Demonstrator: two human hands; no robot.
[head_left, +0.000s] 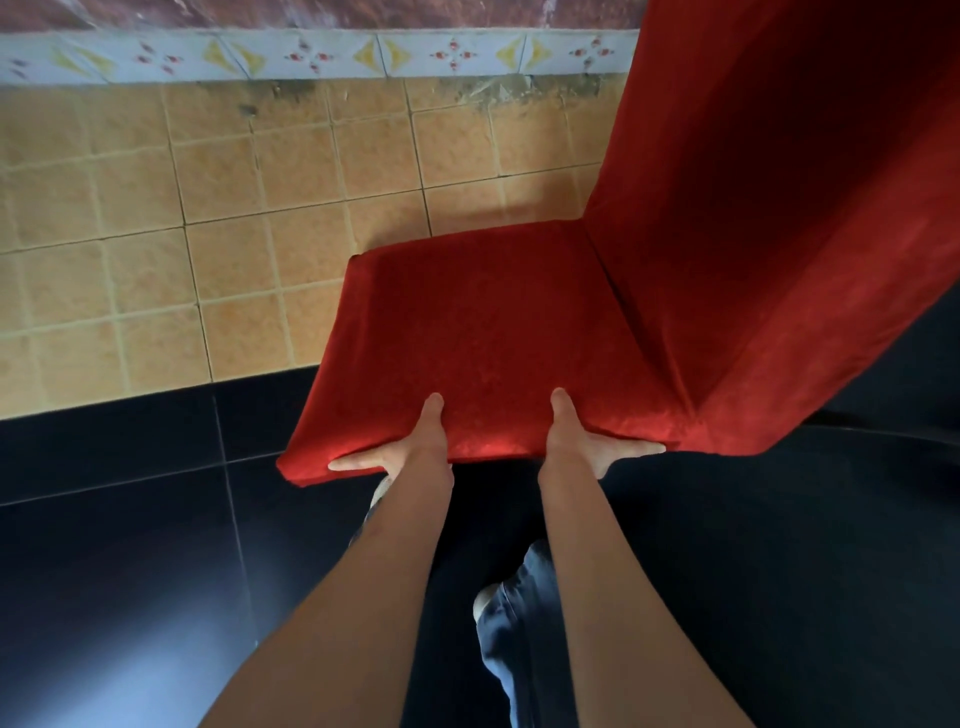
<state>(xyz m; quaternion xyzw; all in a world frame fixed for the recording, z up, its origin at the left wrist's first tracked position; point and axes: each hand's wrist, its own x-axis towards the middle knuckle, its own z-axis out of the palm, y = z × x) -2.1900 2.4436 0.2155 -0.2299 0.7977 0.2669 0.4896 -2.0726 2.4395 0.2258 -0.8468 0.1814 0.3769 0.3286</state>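
While both thumbs press flat on top of the seat (483, 322), the fingers run under its near edge, so each hand pinches the red chair (769, 208) by that edge. On the left hand (400, 452) the thumb is straight and points away; one finger stretches leftward along the edge, and the rest are hidden beneath. The right hand (584, 444) has the same grip, fingers splayed rightward under the edge toward the back corner. Both forearms reach forward and down, close together, nearly parallel. The chair is over the join of dark tiles (130, 519) and tan tiles (156, 260), with its backrest rising at right. The legs are hidden, so I cannot tell whether it is off the floor. A jeans leg (519, 639) shows beside the right forearm.
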